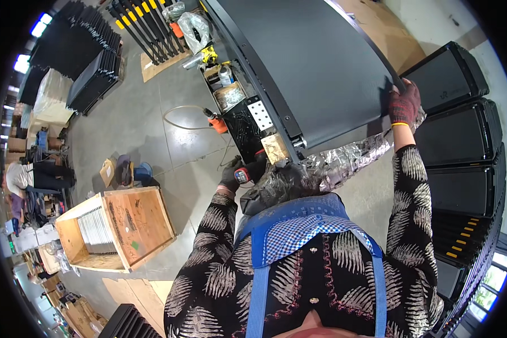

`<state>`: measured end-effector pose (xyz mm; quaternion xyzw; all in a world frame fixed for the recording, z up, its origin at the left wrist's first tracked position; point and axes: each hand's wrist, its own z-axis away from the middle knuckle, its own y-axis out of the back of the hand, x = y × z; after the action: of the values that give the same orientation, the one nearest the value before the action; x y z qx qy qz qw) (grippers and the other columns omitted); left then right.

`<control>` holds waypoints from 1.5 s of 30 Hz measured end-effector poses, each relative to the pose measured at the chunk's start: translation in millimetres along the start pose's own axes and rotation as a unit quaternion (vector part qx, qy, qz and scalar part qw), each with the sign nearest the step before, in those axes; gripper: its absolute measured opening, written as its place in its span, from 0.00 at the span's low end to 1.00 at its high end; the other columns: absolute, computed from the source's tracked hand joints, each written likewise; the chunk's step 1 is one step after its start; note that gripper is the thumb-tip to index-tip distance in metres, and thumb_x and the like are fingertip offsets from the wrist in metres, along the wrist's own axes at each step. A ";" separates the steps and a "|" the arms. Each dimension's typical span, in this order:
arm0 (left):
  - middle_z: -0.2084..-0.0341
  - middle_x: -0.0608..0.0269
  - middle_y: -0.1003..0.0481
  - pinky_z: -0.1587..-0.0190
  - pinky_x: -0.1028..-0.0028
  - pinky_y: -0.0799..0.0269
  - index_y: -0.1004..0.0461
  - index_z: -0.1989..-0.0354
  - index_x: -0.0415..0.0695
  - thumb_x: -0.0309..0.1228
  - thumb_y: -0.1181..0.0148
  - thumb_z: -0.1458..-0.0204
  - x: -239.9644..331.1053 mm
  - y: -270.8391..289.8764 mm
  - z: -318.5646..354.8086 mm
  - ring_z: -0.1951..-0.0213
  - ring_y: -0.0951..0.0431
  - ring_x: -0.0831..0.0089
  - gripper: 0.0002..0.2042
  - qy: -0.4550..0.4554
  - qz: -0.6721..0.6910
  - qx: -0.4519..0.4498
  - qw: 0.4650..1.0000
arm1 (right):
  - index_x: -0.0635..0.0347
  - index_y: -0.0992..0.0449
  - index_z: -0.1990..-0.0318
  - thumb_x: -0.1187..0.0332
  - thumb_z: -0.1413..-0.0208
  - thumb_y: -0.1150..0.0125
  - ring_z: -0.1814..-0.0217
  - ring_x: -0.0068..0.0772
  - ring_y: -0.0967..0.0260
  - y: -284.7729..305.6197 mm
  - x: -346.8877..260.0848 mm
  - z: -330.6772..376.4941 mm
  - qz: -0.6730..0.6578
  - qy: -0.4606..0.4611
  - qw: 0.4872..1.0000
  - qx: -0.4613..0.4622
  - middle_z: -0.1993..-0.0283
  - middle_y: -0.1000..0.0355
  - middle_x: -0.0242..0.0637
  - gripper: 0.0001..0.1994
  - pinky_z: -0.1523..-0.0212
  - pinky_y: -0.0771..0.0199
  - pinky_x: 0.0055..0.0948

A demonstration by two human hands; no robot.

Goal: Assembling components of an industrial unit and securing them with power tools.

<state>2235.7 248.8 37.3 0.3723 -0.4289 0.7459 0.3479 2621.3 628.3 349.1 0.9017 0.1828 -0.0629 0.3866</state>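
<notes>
In front of me lies a treadmill deck with a wide dark belt and black side rails. My right hand, in a dark red glove, is closed over the near end of its right rail. At the left near corner, my left hand, in a black glove, is wrapped around a red and black power drill; its front end is partly hidden. A wooden block sits beside that corner. Crumpled silver and dark wrapping runs along the near edge, against my apron.
A narrow parts tray with screws and a bottle runs along the left rail. An orange-handled tool with a hose hangs there. Left stands an open wooden crate; black panels lean at right. Another person is far left.
</notes>
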 end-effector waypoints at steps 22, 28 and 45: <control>0.57 0.63 0.28 0.66 0.81 0.31 0.34 0.47 0.45 0.34 0.49 0.41 128.7 -67.7 233.4 0.61 0.25 0.73 0.15 -0.091 0.146 0.257 0.951 | 0.54 0.23 0.66 0.60 0.53 0.42 0.62 0.43 0.28 37.0 -429.9 160.0 -0.333 0.573 0.582 -0.472 0.67 0.25 0.39 0.10 0.59 0.30 0.39; 0.59 0.63 0.28 0.67 0.81 0.32 0.34 0.47 0.44 0.36 0.49 0.40 138.6 -89.2 237.5 0.65 0.25 0.75 0.15 -0.116 0.096 0.270 0.951 | 0.55 0.22 0.66 0.57 0.50 0.47 0.65 0.47 0.28 72.7 -434.4 234.5 -0.256 0.644 0.370 -0.619 0.68 0.25 0.44 0.14 0.62 0.31 0.41; 0.65 0.70 0.29 0.71 0.81 0.35 0.34 0.47 0.48 0.40 0.52 0.39 147.0 -84.9 206.5 0.67 0.29 0.75 0.16 -0.061 0.337 0.133 0.930 | 0.51 0.23 0.69 0.62 0.57 0.40 0.66 0.41 0.27 43.1 -410.1 184.9 -0.360 0.720 0.410 -0.430 0.68 0.25 0.33 0.08 0.65 0.27 0.39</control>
<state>2289.4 125.6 268.5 0.2936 -0.4470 0.8450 -0.0037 2263.4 352.5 354.5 0.1836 0.7045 0.5625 0.3918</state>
